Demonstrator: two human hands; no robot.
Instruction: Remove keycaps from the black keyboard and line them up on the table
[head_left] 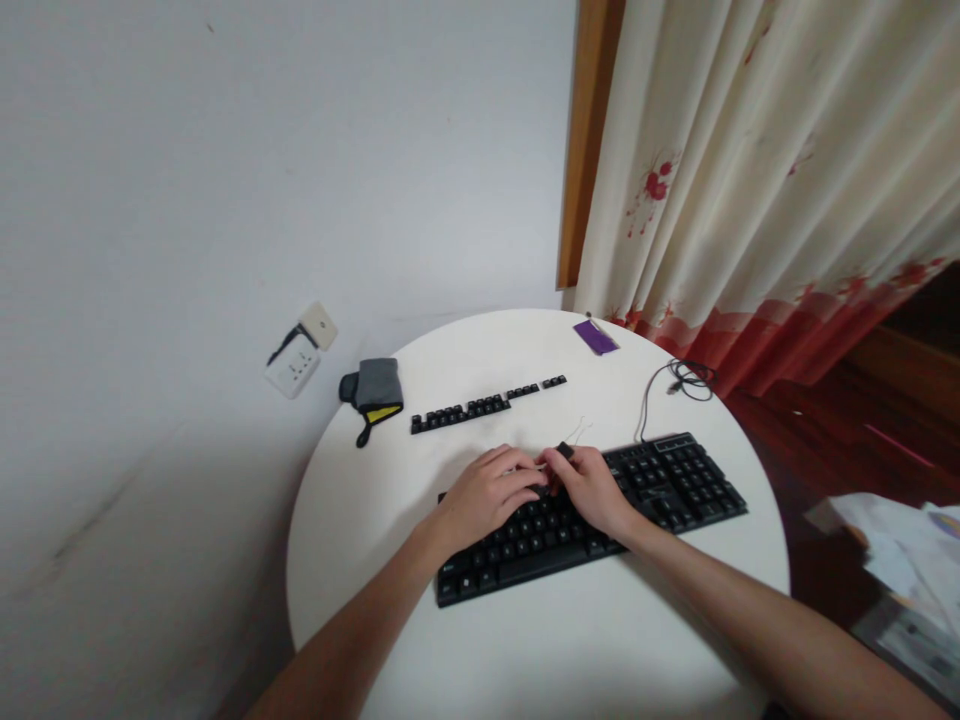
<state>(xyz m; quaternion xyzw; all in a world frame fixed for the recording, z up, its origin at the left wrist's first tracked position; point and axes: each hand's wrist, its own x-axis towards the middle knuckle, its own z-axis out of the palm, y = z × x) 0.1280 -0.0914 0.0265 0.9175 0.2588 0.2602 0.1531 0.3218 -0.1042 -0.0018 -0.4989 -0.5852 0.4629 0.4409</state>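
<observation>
Right hand (589,485) pinched small black piece (565,451) over keyboard (551,532); left hand (489,492) was just beside, grip unclear.

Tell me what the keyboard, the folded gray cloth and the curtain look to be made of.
Keyboard: probably black plastic, low sheen, judging by its uniform moulded keys.
Folded gray cloth: likely a soft textile, matte, with dark edging; fiber unclear.
Curtain: fabric, softly finished, since it hangs in loose folds; cotton or synthetic, I can't tell.

Black keyboard (551,535); white table (487,655); grey-and-yellow cloth (380,381); cream curtain (720,180), red-flowered.
</observation>
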